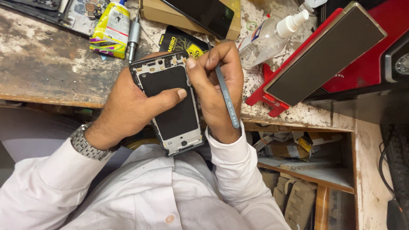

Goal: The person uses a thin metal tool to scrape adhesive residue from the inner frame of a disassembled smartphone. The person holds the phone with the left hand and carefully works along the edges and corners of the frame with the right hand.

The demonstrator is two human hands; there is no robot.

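White-sleeved left hand (128, 106) clamps opened black rectangular phone (170, 102), back cover off; right hand (215, 85) pinches grey metal tweezers (227, 100), tips probably at top-edge components, over worn desk (42, 64).

Phone repair workshop: scarred workbench (38, 64) (glue tube (111, 27), spray bottle (272, 36)).

Two hands are at work: the left hand (128, 106) and the right hand (215, 85). There is one opened phone (170, 115) and one pair of grey tweezers (228, 102). One wristwatch (87, 145) shows on the left wrist. On the table (47, 64) lie one clear spray bottle (270, 36), one yellow tube (111, 26), one grey screwdriver (133, 36), one cardboard box (159, 12) and one red stand (272, 98).
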